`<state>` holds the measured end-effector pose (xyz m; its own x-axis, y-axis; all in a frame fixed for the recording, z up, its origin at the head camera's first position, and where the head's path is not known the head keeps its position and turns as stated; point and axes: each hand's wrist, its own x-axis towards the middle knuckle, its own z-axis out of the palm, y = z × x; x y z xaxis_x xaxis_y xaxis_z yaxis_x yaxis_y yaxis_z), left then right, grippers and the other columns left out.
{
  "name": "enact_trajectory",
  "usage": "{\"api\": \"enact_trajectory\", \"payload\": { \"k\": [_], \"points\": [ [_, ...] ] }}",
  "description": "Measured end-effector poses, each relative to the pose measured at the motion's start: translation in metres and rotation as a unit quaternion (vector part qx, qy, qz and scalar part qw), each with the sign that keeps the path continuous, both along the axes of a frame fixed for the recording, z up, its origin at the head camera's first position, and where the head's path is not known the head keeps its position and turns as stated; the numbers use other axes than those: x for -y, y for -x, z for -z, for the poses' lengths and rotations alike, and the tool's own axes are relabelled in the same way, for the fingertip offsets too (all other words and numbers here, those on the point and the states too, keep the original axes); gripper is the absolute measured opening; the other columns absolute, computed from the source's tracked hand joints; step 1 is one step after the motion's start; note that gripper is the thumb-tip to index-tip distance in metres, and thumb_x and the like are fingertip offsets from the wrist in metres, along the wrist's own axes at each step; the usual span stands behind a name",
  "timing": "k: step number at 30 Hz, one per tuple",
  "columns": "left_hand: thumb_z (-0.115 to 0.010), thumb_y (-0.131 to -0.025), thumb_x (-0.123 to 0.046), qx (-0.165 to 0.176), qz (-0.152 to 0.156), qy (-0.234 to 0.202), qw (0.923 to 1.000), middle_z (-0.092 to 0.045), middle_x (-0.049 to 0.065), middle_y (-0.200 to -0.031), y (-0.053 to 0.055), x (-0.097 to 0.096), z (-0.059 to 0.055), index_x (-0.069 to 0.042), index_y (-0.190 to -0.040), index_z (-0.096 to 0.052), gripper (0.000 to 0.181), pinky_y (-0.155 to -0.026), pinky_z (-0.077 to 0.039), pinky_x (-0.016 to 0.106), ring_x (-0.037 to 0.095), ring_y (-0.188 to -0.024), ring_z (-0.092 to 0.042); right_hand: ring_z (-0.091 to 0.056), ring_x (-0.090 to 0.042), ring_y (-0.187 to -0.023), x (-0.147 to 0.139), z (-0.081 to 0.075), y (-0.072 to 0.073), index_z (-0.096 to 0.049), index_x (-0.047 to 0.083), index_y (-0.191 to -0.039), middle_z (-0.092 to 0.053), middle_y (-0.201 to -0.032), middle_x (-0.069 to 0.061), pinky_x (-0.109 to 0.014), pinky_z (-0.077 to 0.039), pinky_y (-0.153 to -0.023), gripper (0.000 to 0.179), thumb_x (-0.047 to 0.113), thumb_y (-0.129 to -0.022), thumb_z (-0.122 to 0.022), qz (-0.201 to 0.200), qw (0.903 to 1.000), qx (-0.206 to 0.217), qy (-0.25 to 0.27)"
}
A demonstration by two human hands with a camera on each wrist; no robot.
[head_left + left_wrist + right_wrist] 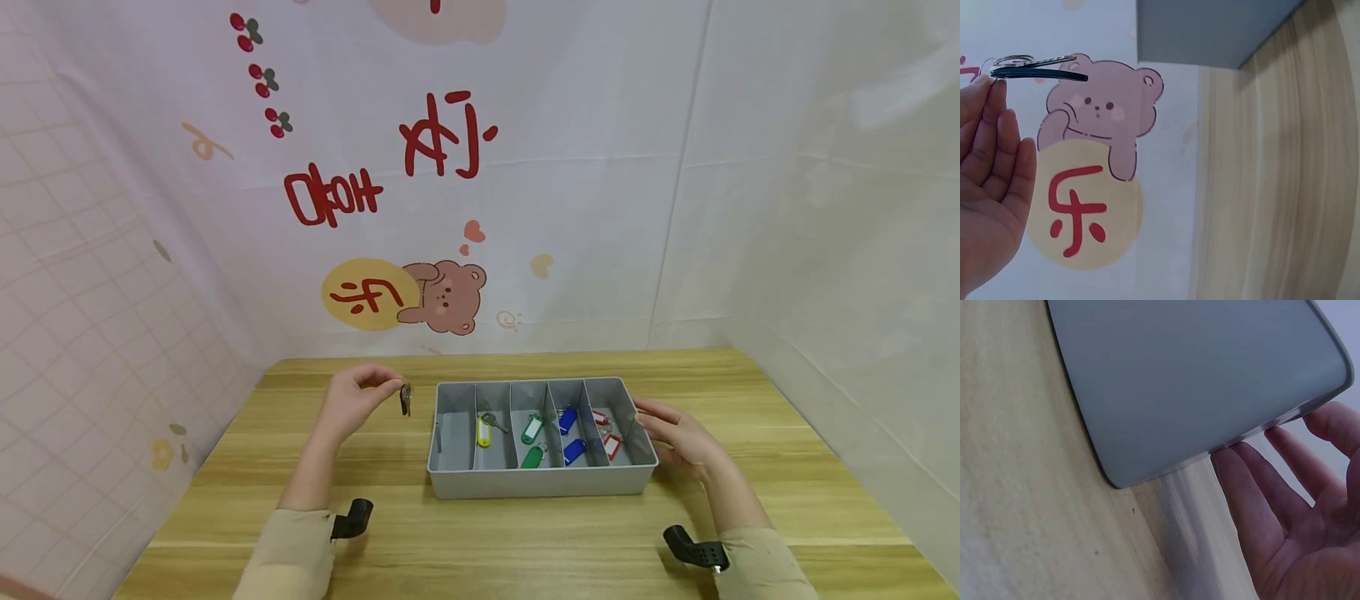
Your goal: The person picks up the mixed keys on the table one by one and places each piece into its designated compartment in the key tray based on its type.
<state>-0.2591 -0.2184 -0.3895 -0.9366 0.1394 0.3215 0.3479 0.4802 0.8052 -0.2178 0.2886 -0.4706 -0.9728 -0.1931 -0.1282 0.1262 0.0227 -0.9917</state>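
Note:
My left hand (352, 406) pinches a key ring with a key and a dark tag (406, 400) between thumb and fingertips, held up left of the grey divided tray (540, 484). In the left wrist view the dark tag (1047, 74) and metal key (1054, 61) point away from the fingertips. My right hand (684, 442) rests its fingertips against the tray's right end, fingers fairly straight, as the right wrist view shows too. Inside the tray, a yellow tag (483, 432) with a key, green tags (532, 428), blue tags (567, 420) and red tags (612, 447) lie sorted by compartment.
The tray stands on a wooden table (495, 550). Behind it hangs a white printed cloth (570, 208) with a bear and red characters, and more cloth closes off both sides. A black wrist camera (354, 518) sits on the left sleeve, another (693, 550) on the right.

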Motion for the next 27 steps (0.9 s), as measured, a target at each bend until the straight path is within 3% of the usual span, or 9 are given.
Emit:
{"api": "enact_trajectory", "payload": {
  "k": [12, 19, 27],
  "points": [
    [-0.076, -0.090, -0.019, -0.019, 0.034, 0.000, 0.9993, -0.073, 0.000, -0.090, -0.001, -0.020, -0.010, -0.010, -0.094, -0.076, 0.010, -0.075, -0.049, 0.038, 0.021, -0.092, -0.064, -0.065, -0.016, -0.105, 0.000, 0.000, 0.000, -0.029, -0.006, -0.152, -0.063, -0.122, -0.001, -0.039, -0.055, -0.085, 0.060, 0.017, -0.103, -0.055, 0.001, 0.9999, 0.004, 0.010],
    [-0.076, -0.089, -0.014, -0.030, 0.070, 0.003, 0.9971, -0.072, 0.000, -0.088, 0.000, -0.032, -0.016, -0.010, -0.090, -0.076, 0.005, -0.069, -0.050, 0.035, 0.020, -0.087, -0.064, -0.065, -0.016, -0.105, -0.001, -0.001, 0.000, -0.027, -0.007, -0.152, -0.062, -0.124, -0.002, -0.039, -0.055, -0.085, 0.061, 0.017, -0.103, -0.054, 0.000, 1.0000, 0.000, 0.006],
    [-0.076, -0.089, -0.016, -0.029, 0.117, 0.032, 0.9922, -0.070, -0.003, -0.086, 0.002, -0.045, -0.023, -0.009, -0.089, -0.076, 0.007, -0.073, -0.051, 0.038, 0.018, -0.084, -0.063, -0.065, -0.015, -0.104, -0.001, -0.001, 0.000, -0.027, -0.007, -0.152, -0.061, -0.125, -0.002, -0.039, -0.055, -0.085, 0.062, 0.018, -0.103, -0.055, 0.003, 1.0000, 0.001, -0.002]
  ]
}}
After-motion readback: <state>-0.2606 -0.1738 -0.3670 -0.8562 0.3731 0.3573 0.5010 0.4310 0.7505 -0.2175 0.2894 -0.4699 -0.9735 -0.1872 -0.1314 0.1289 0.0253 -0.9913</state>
